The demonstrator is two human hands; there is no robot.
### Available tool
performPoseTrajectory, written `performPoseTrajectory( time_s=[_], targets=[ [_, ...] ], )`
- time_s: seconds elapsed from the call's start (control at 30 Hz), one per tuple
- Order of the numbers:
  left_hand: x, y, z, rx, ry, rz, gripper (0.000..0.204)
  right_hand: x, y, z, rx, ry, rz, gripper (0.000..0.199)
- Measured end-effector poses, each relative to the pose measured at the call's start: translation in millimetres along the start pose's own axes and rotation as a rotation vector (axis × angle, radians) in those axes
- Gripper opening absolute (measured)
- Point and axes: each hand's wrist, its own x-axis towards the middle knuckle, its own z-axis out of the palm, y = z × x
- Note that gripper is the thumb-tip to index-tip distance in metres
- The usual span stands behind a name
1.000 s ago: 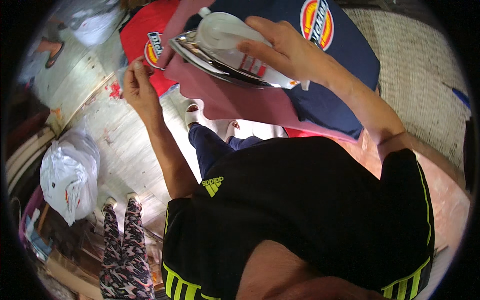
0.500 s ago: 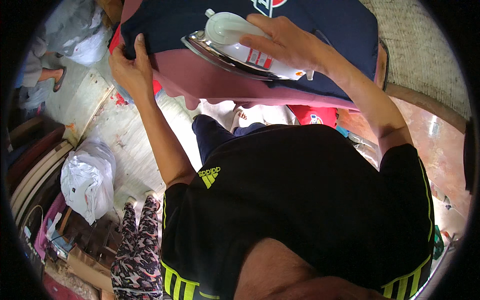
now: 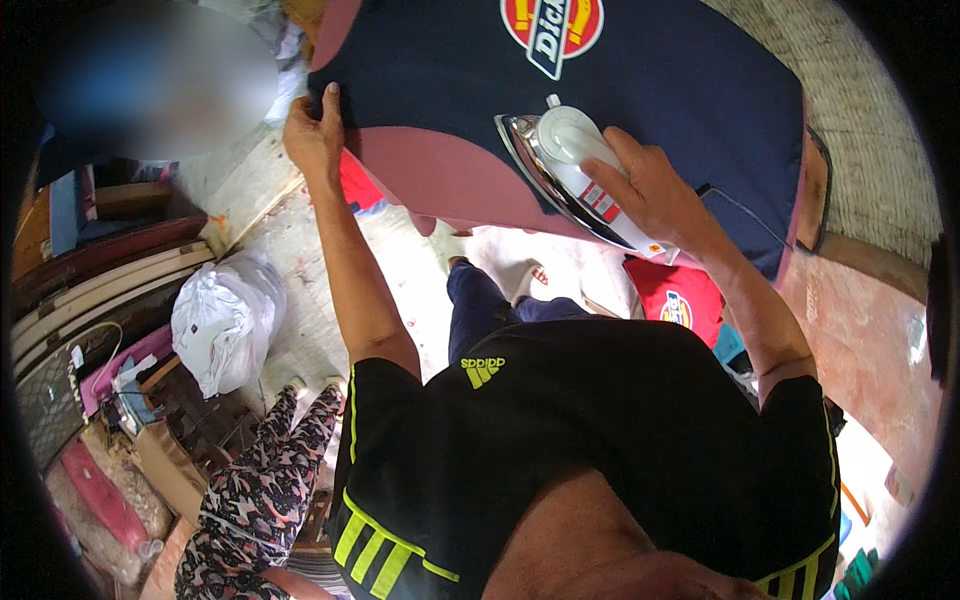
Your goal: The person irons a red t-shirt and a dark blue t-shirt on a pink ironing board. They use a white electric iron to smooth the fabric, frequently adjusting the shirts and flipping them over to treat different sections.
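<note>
A navy garment [image 3: 690, 110] with a round red, yellow and white print lies spread on a pink-covered ironing board [image 3: 430, 170]. My right hand [image 3: 650, 195] is closed around the handle of a white and chrome iron [image 3: 565, 135]. The iron's tip points to the far left, and its soleplate is down on the garment by the board's near edge. At the left, my left hand [image 3: 317, 135] pinches the garment's edge, with the thumb on top and the fingers partly hidden beneath. A thin dark cord or line [image 3: 745, 212] lies on the cloth right of my wrist.
Below the board hangs or lies a red printed cloth [image 3: 678, 300]. A stuffed white bag [image 3: 230, 325] stands on the floor at left, beside stacked boards [image 3: 110, 290]. Another person in patterned trousers [image 3: 255, 490] is at lower left. A ribbed mat [image 3: 870, 130] lies at far right.
The iron has slid rightward and nearer to me across the garment, uncovering more of the print side. My left hand keeps its hold on the edge. The whole view has shifted.
</note>
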Motion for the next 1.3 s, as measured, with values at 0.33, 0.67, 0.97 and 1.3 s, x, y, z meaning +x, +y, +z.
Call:
performPoseTrajectory(
  time_s=[0.33, 0.67, 0.97, 1.3],
  targets=[
    [11, -33, -3, -0.507, -0.126, -0.137, 0.028, 141, -70, 50, 0.013, -0.072, -0.246, 0.034],
    [19, -41, -45, -0.474, -0.056, -0.156, 0.032, 215, -115, 81, -0.121, -0.123, -0.280, 0.043],
    [-54, 56, -18, -0.563, -0.123, 0.215, 0.030, 127, -62, 22, -0.190, -0.144, -0.179, 0.044],
    [-191, 139, 40, 0.187, -0.439, 0.616, 0.064, -41, 26, -25, -0.065, 0.132, 0.175, 0.038]
  ],
)
